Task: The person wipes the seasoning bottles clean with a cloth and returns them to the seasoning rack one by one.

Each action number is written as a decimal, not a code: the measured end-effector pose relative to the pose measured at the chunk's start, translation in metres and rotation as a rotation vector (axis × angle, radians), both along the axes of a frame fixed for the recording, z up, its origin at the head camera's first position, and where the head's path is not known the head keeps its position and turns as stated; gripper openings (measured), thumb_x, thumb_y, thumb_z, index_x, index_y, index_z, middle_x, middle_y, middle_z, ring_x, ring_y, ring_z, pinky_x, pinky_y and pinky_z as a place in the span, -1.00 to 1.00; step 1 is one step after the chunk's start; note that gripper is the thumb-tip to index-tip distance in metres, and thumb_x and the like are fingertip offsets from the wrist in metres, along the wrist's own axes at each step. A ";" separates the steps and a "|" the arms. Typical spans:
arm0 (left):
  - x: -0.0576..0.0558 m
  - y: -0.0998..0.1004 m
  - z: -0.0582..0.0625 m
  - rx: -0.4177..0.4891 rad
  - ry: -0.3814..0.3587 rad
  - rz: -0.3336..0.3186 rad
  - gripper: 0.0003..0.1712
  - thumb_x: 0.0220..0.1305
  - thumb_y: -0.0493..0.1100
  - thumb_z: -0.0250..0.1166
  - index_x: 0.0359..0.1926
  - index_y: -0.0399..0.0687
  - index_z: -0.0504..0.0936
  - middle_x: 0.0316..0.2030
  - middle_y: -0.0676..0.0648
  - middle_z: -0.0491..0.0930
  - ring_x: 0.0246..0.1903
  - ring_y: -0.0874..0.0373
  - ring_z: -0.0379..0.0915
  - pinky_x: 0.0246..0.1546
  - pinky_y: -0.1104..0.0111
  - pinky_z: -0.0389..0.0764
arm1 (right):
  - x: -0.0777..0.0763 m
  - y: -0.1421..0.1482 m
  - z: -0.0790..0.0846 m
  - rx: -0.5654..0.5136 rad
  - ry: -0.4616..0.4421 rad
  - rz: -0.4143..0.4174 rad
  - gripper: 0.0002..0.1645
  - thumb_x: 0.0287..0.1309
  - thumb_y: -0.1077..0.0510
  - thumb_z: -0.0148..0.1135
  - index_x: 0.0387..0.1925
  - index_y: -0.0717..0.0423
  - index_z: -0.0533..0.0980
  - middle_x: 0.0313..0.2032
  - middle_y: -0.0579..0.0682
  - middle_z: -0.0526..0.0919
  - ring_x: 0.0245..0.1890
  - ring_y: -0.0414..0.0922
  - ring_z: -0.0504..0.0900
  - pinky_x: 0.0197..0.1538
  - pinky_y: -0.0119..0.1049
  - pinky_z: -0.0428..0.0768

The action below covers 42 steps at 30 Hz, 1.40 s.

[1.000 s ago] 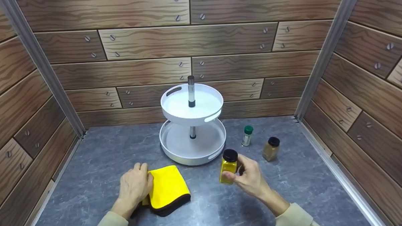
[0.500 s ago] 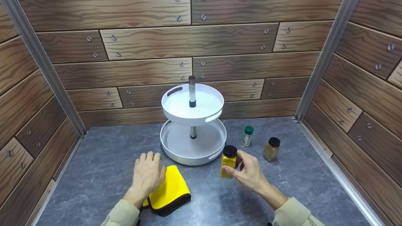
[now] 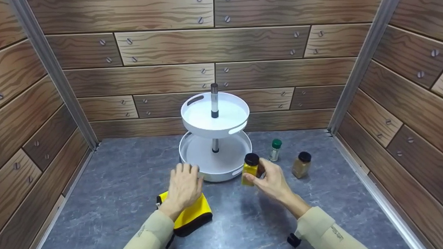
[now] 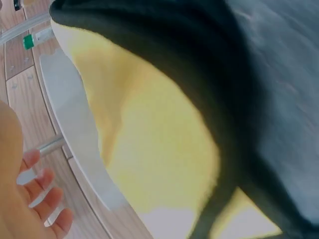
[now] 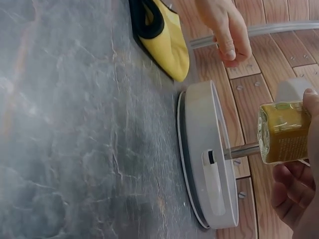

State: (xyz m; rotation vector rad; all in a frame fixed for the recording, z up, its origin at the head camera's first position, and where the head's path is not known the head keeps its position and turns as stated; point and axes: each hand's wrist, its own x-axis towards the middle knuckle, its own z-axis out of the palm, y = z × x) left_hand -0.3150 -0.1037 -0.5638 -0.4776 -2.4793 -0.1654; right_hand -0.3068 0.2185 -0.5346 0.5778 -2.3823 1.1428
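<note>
Around the work area, plank-patterned walls (image 3: 167,47) are enclosing the scene on three sides, with metal posts (image 3: 364,58) filling the two back corners. Below them, a grey marbled table (image 3: 127,161) is supporting everything I am monitoring. Near its back middle, a white two-tier stand (image 3: 221,133) is standing upright, a centre pole (image 3: 214,99) joining its upper tray (image 3: 203,130) and lower tray (image 3: 212,177). Pale sleeves (image 3: 148,234) are covering both of the person's forearms. Front left of the stand, a yellow cloth (image 3: 197,212) with dark edging is lying on the table. Above that cloth, I am observing the left hand (image 3: 185,188) hovering; its fingers (image 4: 51,200) are bending loosely, small gaps showing between the tips. The right hand (image 3: 273,181) is gripping a yellow jar (image 3: 250,170), thumb pressing the near face, other fingers curling in behind, partly hidden. I am reading this jar as upright, black lid (image 3: 251,159) on top, raised off the table in front of the lower tray's right side. Farther right, a brown jar (image 3: 301,167) is standing on the table. Between that jar and the stand, slightly farther back, a small green-capped bottle (image 3: 275,151) is standing upright.
</note>
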 end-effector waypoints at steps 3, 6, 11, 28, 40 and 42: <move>-0.004 0.013 -0.001 -0.016 0.007 -0.010 -0.68 0.56 0.07 0.30 -0.06 -0.09 0.54 -0.21 -0.15 0.52 -0.17 -0.14 0.43 -0.21 0.16 0.41 | -0.009 -0.002 0.001 0.021 -0.048 -0.025 -0.62 0.22 0.01 0.69 -0.10 0.09 0.70 -0.31 0.01 0.81 -0.36 0.11 0.77 -0.28 -0.44 0.61; -0.007 0.023 -0.002 -0.028 0.009 -0.018 -0.68 0.55 0.07 0.31 -0.06 -0.10 0.54 -0.20 -0.17 0.54 -0.16 -0.15 0.46 -0.21 0.15 0.46 | -0.018 -0.005 0.001 0.036 -0.094 -0.047 -0.61 0.23 -0.04 0.69 -0.08 0.06 0.70 -0.28 -0.02 0.81 -0.35 -0.01 0.76 -0.25 -0.44 0.61; -0.013 0.036 -0.006 -0.038 0.045 -0.027 -0.67 0.49 0.06 0.36 -0.08 -0.10 0.55 -0.20 -0.17 0.52 -0.16 -0.13 0.47 -0.18 0.10 0.52 | -0.031 -0.011 0.001 0.052 -0.151 -0.070 -0.57 0.27 -0.12 0.67 -0.03 0.03 0.71 -0.22 -0.03 0.84 -0.32 -0.25 0.67 -0.22 -0.42 0.64; -0.029 0.057 -0.025 -0.082 -0.018 0.007 -0.62 0.54 0.13 0.33 -0.03 -0.10 0.57 -0.11 -0.19 0.58 -0.06 -0.16 0.49 -0.05 0.04 0.62 | -0.081 -0.021 0.004 0.083 -0.255 -0.186 -0.47 0.28 -0.10 0.64 0.12 0.11 0.71 0.04 0.17 0.89 0.05 0.12 0.86 0.20 0.09 0.80; -0.036 0.061 -0.027 -0.115 0.024 0.056 -0.74 0.47 0.02 0.39 -0.09 -0.06 0.61 -0.15 -0.15 0.62 -0.09 -0.13 0.52 -0.08 0.08 0.62 | -0.112 -0.025 0.000 0.174 -0.318 -0.196 -0.47 0.33 -0.02 0.55 0.16 0.22 0.65 0.13 0.28 0.85 0.17 0.24 0.84 0.28 0.14 0.78; -0.036 0.062 -0.027 -0.121 0.011 0.052 -0.75 0.48 0.01 0.38 -0.08 -0.05 0.62 -0.15 -0.14 0.63 -0.09 -0.12 0.53 -0.08 0.08 0.63 | -0.115 -0.026 -0.003 0.194 -0.329 -0.207 -0.48 0.32 -0.02 0.56 0.13 0.22 0.66 0.11 0.28 0.86 0.15 0.23 0.84 0.25 0.14 0.79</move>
